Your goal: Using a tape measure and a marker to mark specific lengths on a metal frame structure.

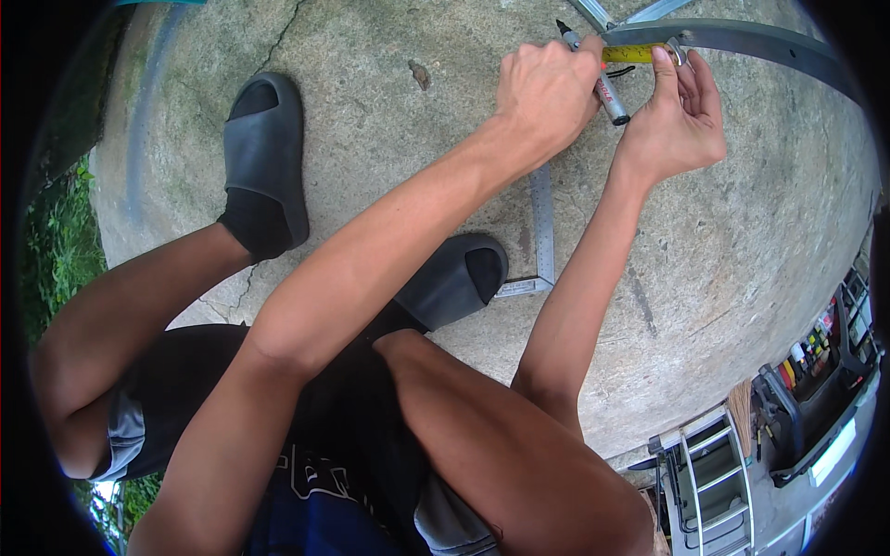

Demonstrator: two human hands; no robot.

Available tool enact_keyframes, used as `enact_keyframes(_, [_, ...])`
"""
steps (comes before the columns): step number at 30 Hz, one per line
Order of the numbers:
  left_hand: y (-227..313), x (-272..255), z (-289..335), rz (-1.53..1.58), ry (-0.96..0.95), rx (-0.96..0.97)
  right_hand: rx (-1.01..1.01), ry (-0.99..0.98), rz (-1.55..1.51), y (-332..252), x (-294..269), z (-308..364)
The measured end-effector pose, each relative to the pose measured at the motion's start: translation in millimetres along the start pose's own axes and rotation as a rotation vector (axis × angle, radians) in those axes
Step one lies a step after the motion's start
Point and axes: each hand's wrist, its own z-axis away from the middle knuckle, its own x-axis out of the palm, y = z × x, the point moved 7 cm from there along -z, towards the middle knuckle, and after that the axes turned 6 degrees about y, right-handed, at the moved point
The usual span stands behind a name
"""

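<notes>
At the top, my left hand [545, 93] is closed around a silver-grey marker [611, 100] with a dark tip; the marker slants past its fingers. A yellow tape measure [632, 54] stretches from that hand to the right. Its case is mostly hidden by my left fingers. My right hand [672, 134] pinches the tape's metal end between thumb and fingers. The tape lies along a grey metal bar [751, 39], which runs off to the right and looks curved in this view. A short dark cord-like piece [621, 71] shows just below the tape.
A metal carpenter's square [543, 227] lies on the concrete floor [371, 139], beside my right sandal [454, 283]. My left sandal [265, 153] is farther left. More metal bars [649, 11] meet at the top. A ladder [718, 482] and assorted tools [807, 357] are at the lower right.
</notes>
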Motion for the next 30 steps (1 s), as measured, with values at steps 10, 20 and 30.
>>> enact_keyframes(10, [2,7,-5,-0.020,0.030,0.058,0.003,-0.015,-0.040,7,2,-1])
enact_keyframes(20, [0,8,-7,-0.031,0.072,0.085,0.003,-0.011,-0.129,6,3,-3])
enact_keyframes(30, [3,4,-38,-0.045,-0.084,0.023,-0.068,-0.051,-0.019,7,4,-10])
